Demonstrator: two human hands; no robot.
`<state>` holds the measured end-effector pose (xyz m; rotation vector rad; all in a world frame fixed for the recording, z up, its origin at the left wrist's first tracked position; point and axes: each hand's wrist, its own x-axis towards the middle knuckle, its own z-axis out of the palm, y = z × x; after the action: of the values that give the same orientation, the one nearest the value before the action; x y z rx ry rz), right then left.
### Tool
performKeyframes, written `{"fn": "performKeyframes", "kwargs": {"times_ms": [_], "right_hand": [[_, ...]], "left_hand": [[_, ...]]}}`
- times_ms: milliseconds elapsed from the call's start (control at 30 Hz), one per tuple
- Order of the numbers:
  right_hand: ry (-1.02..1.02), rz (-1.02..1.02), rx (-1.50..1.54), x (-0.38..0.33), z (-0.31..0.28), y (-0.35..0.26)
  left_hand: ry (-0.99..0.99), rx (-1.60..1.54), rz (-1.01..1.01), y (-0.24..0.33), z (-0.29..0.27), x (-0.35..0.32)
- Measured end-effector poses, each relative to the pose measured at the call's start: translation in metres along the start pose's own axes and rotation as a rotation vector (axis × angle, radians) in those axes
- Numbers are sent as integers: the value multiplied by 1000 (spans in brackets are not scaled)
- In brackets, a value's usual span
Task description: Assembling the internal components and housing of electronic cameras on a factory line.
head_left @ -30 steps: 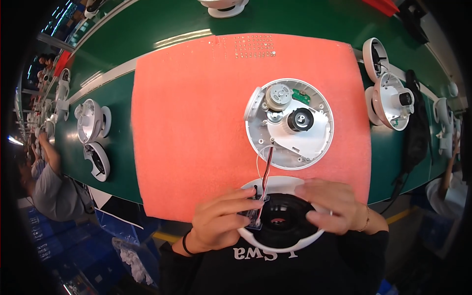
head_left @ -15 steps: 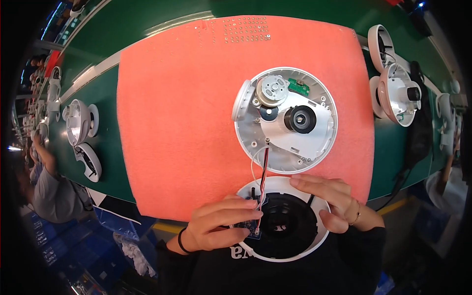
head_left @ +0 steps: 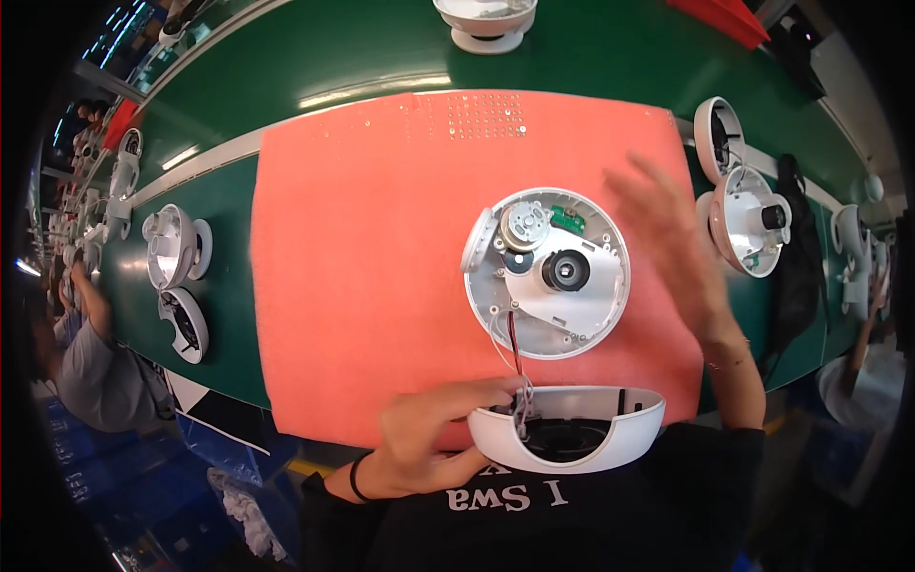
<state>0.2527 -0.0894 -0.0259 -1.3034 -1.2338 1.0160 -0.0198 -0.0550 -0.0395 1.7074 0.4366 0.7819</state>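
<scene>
My left hand (head_left: 434, 429) grips the left edge of a white round housing cover (head_left: 562, 460) with a black inside, tilted up in front of my chest. Thin wires (head_left: 516, 357) run from its left side to an open white device body (head_left: 548, 332) on the mat. That body carries a silver round motor (head_left: 525, 226), a small green circuit board (head_left: 568, 219) and a black lens (head_left: 566, 271). Off to the right of the body, my right hand (head_left: 667, 243) is raised, smeared by motion, with its fingers stretched out and nothing visible in them.
A pink foam mat (head_left: 362, 267) covers the green bench (head_left: 233, 338), with rows of small screws (head_left: 486, 114) at its far edge. Similar opened devices stand at the left (head_left: 176, 248) and right (head_left: 748, 224); another white unit (head_left: 486, 24) sits beyond the mat. A person (head_left: 100, 362) works at far left.
My right hand has left the cover and moved up and right past the device body. The cover has tipped so its outer wall faces me. A white unit has come into sight at the top.
</scene>
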Motion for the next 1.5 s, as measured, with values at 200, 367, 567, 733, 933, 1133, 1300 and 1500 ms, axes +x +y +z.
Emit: {"fn": "performKeyframes", "kwargs": {"times_ms": [200,367,567,733,933,1133,1300,1500], "right_hand": [[-150,345,311,-41,20,-8],[-290,-96,-381,-58,-3,-31],[-232,216,-72,-36,-4,-38],[-375,-13,-217,-22,-12,-36],[-279,123,-45,-6,-9,-34],[-287,242,11,9,-1,-26],[-269,272,-11,4,1,-25],[-249,69,-185,7,4,-29]], "left_hand": [[7,-41,-69,9,1,-1],[19,-155,-319,16,-3,0],[-80,14,-203,20,-28,24],[-186,750,191,6,-31,13],[-154,763,218,-7,-32,20],[-195,673,34,11,-38,34],[-135,457,-94,15,-35,37],[-72,467,-181,16,-30,47]]}}
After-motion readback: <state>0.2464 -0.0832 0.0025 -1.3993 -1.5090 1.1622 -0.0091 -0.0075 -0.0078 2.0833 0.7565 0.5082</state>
